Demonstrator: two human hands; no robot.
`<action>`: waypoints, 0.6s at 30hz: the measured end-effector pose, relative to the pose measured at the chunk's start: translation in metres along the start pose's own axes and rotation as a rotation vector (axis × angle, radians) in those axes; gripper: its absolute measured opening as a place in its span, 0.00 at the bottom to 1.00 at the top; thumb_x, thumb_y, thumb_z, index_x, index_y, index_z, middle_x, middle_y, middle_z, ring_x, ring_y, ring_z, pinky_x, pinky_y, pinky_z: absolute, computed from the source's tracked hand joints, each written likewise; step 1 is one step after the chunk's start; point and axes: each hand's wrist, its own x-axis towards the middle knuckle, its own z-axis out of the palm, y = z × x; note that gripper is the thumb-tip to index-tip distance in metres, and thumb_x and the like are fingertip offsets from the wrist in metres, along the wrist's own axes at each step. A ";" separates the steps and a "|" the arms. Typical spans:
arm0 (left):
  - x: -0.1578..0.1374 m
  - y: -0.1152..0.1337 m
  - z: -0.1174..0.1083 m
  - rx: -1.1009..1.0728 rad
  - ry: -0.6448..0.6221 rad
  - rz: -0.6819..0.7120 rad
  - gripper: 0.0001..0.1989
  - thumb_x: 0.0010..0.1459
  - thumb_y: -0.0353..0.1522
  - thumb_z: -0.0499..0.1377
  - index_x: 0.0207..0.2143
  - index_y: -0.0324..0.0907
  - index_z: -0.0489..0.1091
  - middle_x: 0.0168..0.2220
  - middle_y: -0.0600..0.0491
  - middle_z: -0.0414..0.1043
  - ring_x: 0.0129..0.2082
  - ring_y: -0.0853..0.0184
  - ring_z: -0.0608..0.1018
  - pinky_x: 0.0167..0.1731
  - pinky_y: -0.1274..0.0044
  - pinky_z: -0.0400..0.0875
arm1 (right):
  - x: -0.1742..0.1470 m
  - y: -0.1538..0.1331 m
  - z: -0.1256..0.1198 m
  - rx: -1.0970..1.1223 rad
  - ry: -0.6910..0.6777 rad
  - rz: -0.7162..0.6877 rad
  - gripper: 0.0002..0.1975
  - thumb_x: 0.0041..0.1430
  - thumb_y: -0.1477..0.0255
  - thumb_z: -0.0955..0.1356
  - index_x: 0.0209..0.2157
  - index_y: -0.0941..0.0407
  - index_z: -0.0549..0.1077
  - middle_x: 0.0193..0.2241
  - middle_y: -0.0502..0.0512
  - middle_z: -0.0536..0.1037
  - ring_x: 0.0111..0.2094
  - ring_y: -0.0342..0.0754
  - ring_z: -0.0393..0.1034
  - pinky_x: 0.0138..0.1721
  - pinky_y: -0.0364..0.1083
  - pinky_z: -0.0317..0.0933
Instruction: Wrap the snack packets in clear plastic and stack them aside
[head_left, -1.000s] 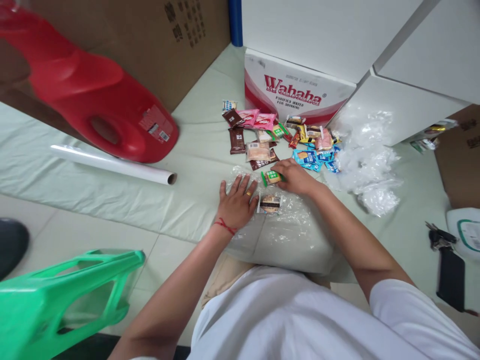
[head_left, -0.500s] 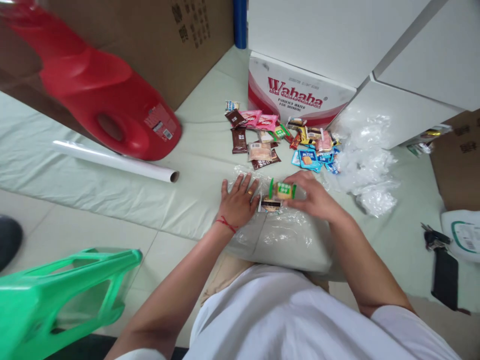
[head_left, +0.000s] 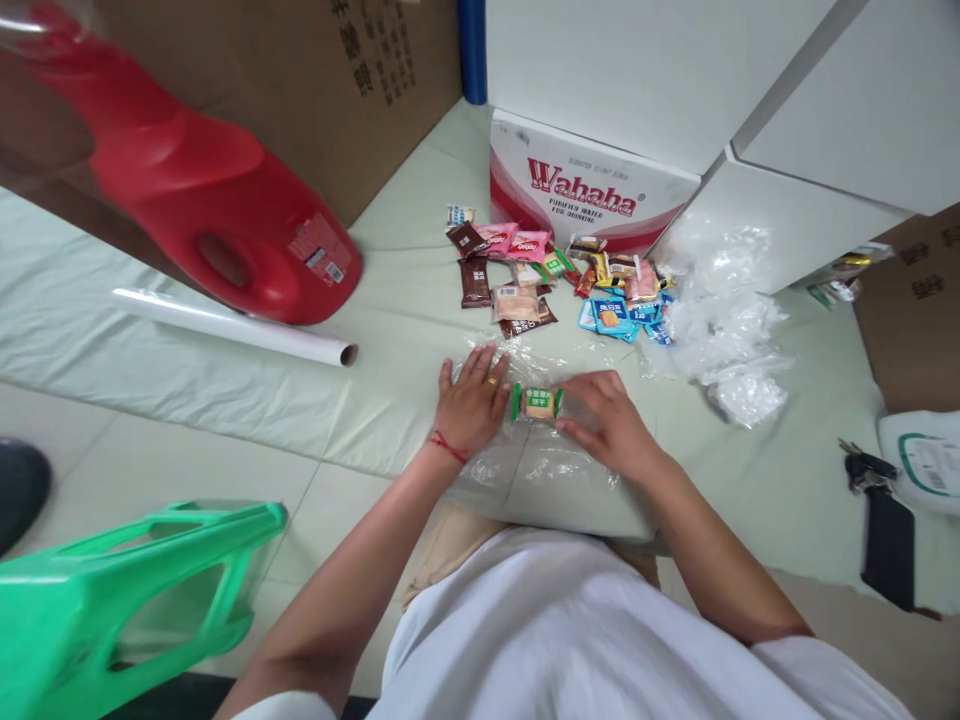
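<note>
A small biscuit packet with green ends lies over a clear plastic sheet or bag in front of me. My right hand has its thumb and fingertips at the packet's right end, pinching it. Flat on the plastic, to the packet's left, rests my left hand with its fingers stretched out. Another packet seen earlier is hidden, seemingly under the green one. Farther back is a pile of wrapped snacks, with brown packets, pink packets and blue packets.
Crumpled clear plastic bags lie right of the snacks. Behind stands a Wahaha carton. At left are a red jug and a white roll. A green stool stands lower left; keys and a black case lie right.
My right hand has brought the green-ended biscuit packet left and down, over the spot where the other packet lay. My left hand stays flat on the plastic.
</note>
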 end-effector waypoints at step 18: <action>-0.088 -0.044 -0.032 -0.103 -0.070 0.646 0.24 0.66 0.46 0.61 0.59 0.43 0.70 0.59 0.36 0.73 0.63 0.48 0.74 0.59 0.57 0.71 | -0.124 -0.001 0.038 -0.054 0.098 0.189 0.27 0.71 0.72 0.67 0.69 0.49 0.63 0.54 0.64 0.71 0.49 0.54 0.75 0.44 0.52 0.76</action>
